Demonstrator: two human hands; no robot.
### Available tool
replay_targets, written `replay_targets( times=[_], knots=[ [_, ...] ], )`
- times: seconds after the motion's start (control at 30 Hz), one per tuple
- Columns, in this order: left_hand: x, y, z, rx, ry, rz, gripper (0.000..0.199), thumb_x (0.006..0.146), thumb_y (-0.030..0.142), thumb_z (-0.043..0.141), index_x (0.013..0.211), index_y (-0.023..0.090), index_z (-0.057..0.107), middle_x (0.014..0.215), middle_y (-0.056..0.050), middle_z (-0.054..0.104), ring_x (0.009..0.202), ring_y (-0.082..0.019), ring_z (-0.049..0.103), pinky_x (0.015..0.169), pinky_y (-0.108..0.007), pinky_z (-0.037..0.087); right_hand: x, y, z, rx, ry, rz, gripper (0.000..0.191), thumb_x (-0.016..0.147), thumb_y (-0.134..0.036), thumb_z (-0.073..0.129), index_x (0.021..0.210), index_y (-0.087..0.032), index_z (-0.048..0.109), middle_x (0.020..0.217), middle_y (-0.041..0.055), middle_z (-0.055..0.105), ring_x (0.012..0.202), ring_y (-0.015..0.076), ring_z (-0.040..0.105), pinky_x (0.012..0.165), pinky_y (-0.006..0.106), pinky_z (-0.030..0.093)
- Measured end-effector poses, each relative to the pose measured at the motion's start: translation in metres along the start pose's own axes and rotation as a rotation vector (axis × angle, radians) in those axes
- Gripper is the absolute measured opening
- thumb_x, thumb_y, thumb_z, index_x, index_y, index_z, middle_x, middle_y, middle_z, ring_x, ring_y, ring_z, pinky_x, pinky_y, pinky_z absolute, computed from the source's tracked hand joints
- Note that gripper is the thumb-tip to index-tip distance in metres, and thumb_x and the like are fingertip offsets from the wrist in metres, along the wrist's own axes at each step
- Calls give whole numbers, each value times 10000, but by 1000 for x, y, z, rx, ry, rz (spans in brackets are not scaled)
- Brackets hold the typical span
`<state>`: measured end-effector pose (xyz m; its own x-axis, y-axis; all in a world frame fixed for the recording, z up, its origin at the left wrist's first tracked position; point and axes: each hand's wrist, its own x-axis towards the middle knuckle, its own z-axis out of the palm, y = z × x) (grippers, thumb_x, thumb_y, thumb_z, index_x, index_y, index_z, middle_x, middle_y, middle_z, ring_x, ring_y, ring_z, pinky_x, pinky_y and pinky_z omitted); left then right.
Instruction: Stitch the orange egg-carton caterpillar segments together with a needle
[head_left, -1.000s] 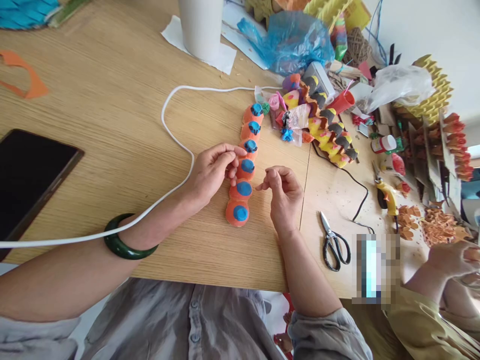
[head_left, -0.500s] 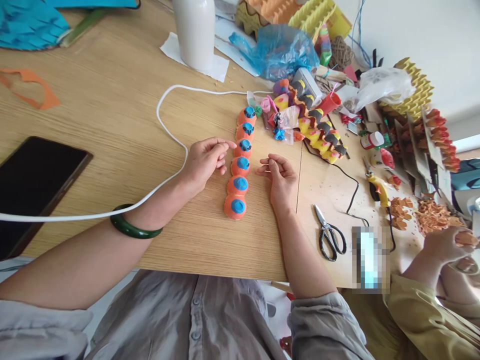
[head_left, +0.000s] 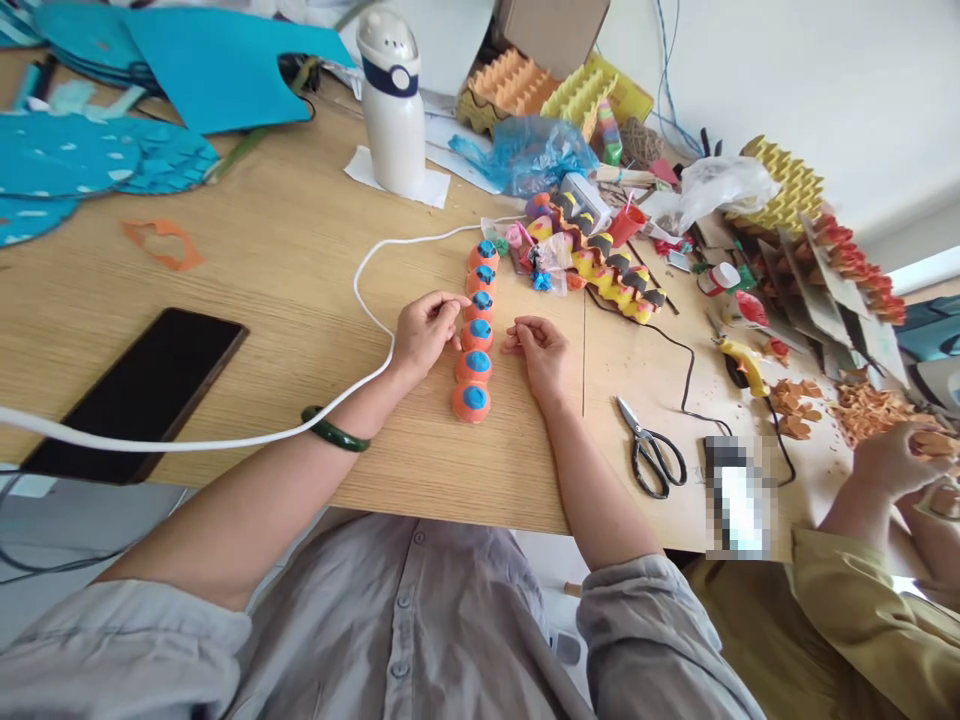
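A strip of orange painted egg-carton bumps (head_left: 477,364) runs lengthwise on the table in front of me, each bump topped with a blue patch. On the farther bumps the blue carries small dark marks. My left hand (head_left: 424,338) is at the strip's left side, its thumb and index finger closed together and the fingertips at the third bump from the far end. To the right of the strip, my right hand (head_left: 541,358) rests with thumb against fingers, apart from the bumps. Anything tiny in either pinch is hidden. A green bangle (head_left: 336,430) circles my left wrist.
A white cable (head_left: 247,440) crosses over my left forearm. Black-handled scissors (head_left: 651,455) lie right of my right arm. A dark phone (head_left: 150,390) lies left, a white bottle (head_left: 394,130) stands behind. Painted egg cartons (head_left: 615,275) are at back right. A co-worker's hands (head_left: 892,460) are far right.
The view has tilted up and shifted, showing more of the table's back. My right thumb has closed against the fingers. My left hand stays beside the same bump.
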<state>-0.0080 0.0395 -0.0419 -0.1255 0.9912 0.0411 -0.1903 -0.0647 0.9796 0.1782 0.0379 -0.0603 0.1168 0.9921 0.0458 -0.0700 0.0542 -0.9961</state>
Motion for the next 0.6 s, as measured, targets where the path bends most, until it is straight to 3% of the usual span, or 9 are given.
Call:
replay_targets(
  times=[0.27,0.47,0.6],
  knots=[
    [-1,-5,1,35,14,22,158,835,255,624,861,164,751,486,88,406,420,-95,401,420,-212,420,-1,-6,4,-17,-32,30,489,751,-681,779,728,-221,613,600,-36,630,426,96,525,414,252,455],
    [-2,-7,2,62,28,32,179,816,301,649,869,165,752,493,90,428,414,-83,401,437,-207,413,0,-5,4,18,-28,27,444,752,-636,779,810,-222,629,696,-28,676,522,110,605,516,265,550],
    [-4,-7,1,84,27,43,210,812,325,644,885,165,759,475,95,417,420,-93,412,445,-211,412,2,-4,6,16,-58,41,441,713,-612,821,798,-215,648,667,-33,680,515,106,600,502,252,542]
  ],
)
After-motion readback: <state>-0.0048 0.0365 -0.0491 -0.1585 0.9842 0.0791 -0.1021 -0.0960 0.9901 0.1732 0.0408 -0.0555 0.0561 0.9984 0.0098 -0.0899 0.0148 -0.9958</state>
